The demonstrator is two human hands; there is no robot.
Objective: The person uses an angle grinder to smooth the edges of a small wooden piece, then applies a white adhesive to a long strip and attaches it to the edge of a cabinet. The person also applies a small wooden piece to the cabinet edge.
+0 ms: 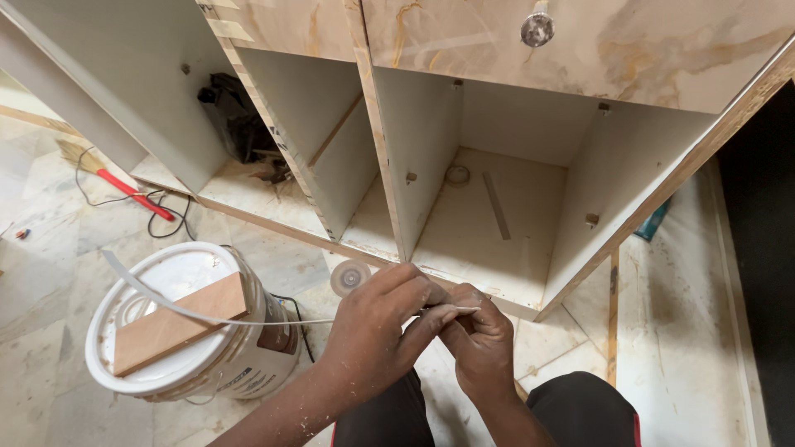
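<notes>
My left hand [377, 327] and my right hand [480, 343] meet in front of me, both pinching one end of a long thin white edge-banding strip [190, 310]. The strip curves away to the left over a white plastic bucket [211, 364]. A small wooden board [178, 321] lies on the bucket's lid. Just beyond my hands stands an open cabinet compartment [497, 223] with a marble-patterned front.
A marble-patterned drawer front with a round knob [537, 30] is above the compartment. Black tool [232, 116] sits in the left compartment. A red-handled broom [132, 192] and black cable lie on the tiled floor. A round disc [350, 277] lies near the bucket.
</notes>
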